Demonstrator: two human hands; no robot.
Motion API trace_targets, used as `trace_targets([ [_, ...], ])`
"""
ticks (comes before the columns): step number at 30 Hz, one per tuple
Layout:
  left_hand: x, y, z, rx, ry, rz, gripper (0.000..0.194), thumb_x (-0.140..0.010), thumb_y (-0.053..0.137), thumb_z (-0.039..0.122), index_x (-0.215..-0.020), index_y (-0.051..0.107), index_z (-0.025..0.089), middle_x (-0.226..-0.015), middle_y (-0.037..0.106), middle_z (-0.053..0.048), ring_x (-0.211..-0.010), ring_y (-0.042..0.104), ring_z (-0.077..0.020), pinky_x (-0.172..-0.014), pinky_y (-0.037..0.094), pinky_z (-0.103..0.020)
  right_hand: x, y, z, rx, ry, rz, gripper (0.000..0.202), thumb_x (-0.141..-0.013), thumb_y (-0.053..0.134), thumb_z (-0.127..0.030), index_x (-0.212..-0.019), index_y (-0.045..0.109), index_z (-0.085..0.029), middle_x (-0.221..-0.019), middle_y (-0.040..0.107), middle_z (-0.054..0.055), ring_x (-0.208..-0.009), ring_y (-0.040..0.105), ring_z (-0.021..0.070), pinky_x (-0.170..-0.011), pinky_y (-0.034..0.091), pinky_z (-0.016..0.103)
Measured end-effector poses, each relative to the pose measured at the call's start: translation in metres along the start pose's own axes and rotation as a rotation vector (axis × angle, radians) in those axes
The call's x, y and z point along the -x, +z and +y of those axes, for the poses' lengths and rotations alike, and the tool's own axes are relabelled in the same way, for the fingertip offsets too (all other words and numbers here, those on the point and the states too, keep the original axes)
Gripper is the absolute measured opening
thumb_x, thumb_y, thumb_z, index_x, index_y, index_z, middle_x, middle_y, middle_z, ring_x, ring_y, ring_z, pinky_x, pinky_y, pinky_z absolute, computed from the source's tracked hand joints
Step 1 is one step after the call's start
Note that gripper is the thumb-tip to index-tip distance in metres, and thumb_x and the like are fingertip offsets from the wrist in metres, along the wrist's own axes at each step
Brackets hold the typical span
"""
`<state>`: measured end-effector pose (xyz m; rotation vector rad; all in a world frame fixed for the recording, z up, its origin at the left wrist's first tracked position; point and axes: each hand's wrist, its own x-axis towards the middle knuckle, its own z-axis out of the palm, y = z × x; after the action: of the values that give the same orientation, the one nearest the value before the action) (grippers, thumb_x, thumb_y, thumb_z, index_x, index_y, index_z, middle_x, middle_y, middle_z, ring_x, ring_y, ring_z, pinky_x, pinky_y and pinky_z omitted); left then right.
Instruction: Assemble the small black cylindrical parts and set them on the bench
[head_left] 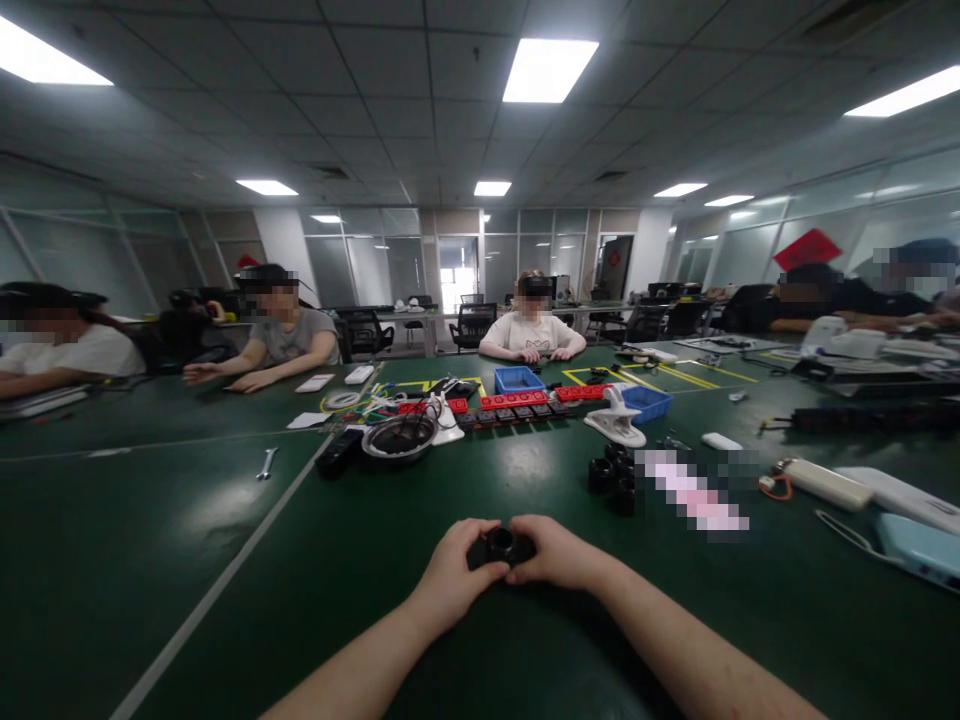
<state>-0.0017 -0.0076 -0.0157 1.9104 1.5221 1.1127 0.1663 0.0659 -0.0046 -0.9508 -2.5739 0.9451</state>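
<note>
The room around me looks like an office serving as a workshop. Square ceiling tiles (pixel 375 120) and bright light panels (pixel 551 70) hang over us, glass partitions (pixel 365 265) enclose the space, and black mesh chairs (pixel 474 324) stand further back. Yet the long green table (pixel 187 540), with several people (pixel 292 335) seated round it, carries a wrench (pixel 267 462), blue bins (pixel 649 404) and lines of yellow tape (pixel 684 376).

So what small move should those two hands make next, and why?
Perhaps steady the black piece with the left hand and turn it slightly with the right hand, since they hold it from opposite sides, its round opening showing.
</note>
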Motion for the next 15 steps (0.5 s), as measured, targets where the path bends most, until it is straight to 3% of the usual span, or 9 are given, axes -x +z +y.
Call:
trace_targets([
  [4,0.0,0.005,0.0,-0.078,-0.032,0.124,0.031,-0.062,0.066,0.02,-0.092,0.057,0.019,-0.091,0.059,-0.004,-0.089,0.054,-0.0218,-0.08,0.042,-0.036,-0.001,0.012,-0.011,0.3,0.062,0.191,0.039,-0.057,0.066,-0.047,-0.077,0.053,-0.015,-0.075,0.056,0.003,-0.067,0.05,0.0171,-0.057,0.034,0.025],
  [7,0.001,0.006,0.001,-0.088,-0.024,0.13,0.031,-0.064,0.065,0.02,-0.094,0.057,0.018,-0.094,0.058,-0.005,-0.093,0.052,-0.0223,-0.082,0.04,-0.037,-0.002,0.016,-0.012,0.364,0.023,0.227,0.048,-0.057,0.064,-0.052,-0.085,0.055,-0.015,-0.082,0.057,0.007,-0.077,0.052,0.022,-0.066,0.036,0.03],
  [11,0.003,0.003,0.001,-0.067,0.02,0.051,0.036,-0.066,0.063,0.02,-0.101,0.057,0.02,-0.097,0.059,-0.004,-0.093,0.053,-0.0203,-0.082,0.041,-0.033,0.001,0.006,-0.003,0.203,-0.093,0.095,0.051,-0.059,0.068,-0.042,-0.101,0.055,-0.017,-0.094,0.056,0.006,-0.087,0.051,0.0223,-0.073,0.037,0.031],
  [15,0.003,0.001,0.002,-0.052,0.047,0.003,0.047,-0.068,0.063,0.022,-0.113,0.051,0.022,-0.103,0.058,-0.006,-0.093,0.053,-0.0203,-0.08,0.042,-0.032,0.003,-0.006,0.003,0.049,-0.157,-0.066,0.028,-0.064,0.065,-0.028,-0.089,0.059,-0.015,-0.085,0.057,0.002,-0.078,0.052,0.0165,-0.066,0.038,0.025],
])
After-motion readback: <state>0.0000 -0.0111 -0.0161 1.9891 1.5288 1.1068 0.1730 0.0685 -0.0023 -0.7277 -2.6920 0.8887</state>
